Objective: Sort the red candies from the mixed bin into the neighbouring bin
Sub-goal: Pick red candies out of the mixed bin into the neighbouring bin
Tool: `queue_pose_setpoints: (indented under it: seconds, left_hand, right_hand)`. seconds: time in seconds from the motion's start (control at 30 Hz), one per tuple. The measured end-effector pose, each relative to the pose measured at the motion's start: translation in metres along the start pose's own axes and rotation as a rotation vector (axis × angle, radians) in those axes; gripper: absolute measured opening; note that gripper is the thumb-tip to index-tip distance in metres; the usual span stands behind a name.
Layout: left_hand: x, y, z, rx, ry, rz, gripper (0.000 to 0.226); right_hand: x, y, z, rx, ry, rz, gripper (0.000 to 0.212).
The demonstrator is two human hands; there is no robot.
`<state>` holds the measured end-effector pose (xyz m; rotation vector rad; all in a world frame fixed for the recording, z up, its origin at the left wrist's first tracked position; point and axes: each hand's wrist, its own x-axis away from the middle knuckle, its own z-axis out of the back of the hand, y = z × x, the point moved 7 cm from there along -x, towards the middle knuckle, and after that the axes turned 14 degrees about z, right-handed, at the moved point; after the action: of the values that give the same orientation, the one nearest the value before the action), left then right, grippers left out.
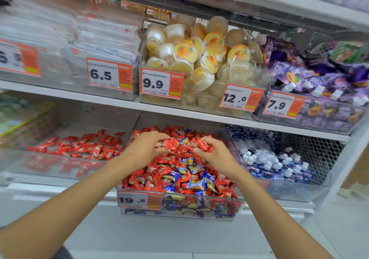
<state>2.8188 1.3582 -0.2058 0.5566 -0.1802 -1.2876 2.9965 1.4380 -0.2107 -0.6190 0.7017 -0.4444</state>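
Here, the red candies point(153, 173) fill most of the mixed bin point(199, 195), a clear container on the lower shelf, with blue candies point(194, 182) scattered among them, mainly toward the front wall.

Both hands are over the rear half of the mixed bin. The left hand point(145, 148) has its fingers curled down round a cluster of red candies. The right hand point(211, 152), just beside it, has its fingers curled and pinches red candies against the thumb. The two hands are close together but apart, with candy showing between them.

A price tag point(139, 199) reading 19.8 is fixed to the left part of the mixed bin's front wall.

Directly left of the mixed bin is the neighbouring bin point(40, 164), also clear, holding a sparse red layer point(89, 144) of the same wrappers.

Directly right of the mixed bin, a third container holds blue pouches point(279, 164) with white caps.

On the shelf above the mixed bin, jelly cups point(199, 59) are heaped in a clear tub, with purple pouches point(319, 83) to their right.
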Motion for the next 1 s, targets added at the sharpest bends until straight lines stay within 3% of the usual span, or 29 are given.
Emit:
queue_pose_setpoints:
  seconds: [0.2,0.47,0.67,0.7,0.8,0.83,0.9,1.0]
  left_hand:
    - [0.027,-0.049,0.05,0.022,0.045,0.085,0.049]
    - [0.027,-0.193,0.106,-0.032,0.127,0.375,0.045]
    - [0.001,-0.268,0.101,-0.077,0.139,0.503,0.045]
    - [-0.003,-0.273,0.099,-0.099,0.113,0.517,0.049]
    - [-0.014,-0.292,0.083,-0.129,-0.06,0.548,0.08]
    - [-0.016,-0.297,0.079,-0.14,-0.096,0.545,0.093]
    - [-0.016,-0.298,0.074,-0.138,-0.129,0.523,0.098]
    - [-0.011,-0.272,0.074,-0.083,-0.09,0.462,0.065]
  right_hand:
    - [-0.027,-0.041,-0.042,0.024,-0.062,0.104,0.007]
    - [-0.107,-0.123,-0.149,0.171,-0.25,0.418,0.01]
    - [-0.173,-0.091,-0.238,0.288,-0.402,0.329,0.018]
    - [-0.18,-0.079,-0.25,0.305,-0.449,0.269,0.028]
    - [-0.183,-0.046,-0.272,0.428,-0.723,0.075,0.089]
    - [-0.183,-0.042,-0.272,0.453,-0.773,0.054,0.096]
    - [-0.185,-0.044,-0.258,0.444,-0.71,0.071,0.082]
    - [-0.174,-0.057,-0.209,0.447,-0.45,0.162,0.041]
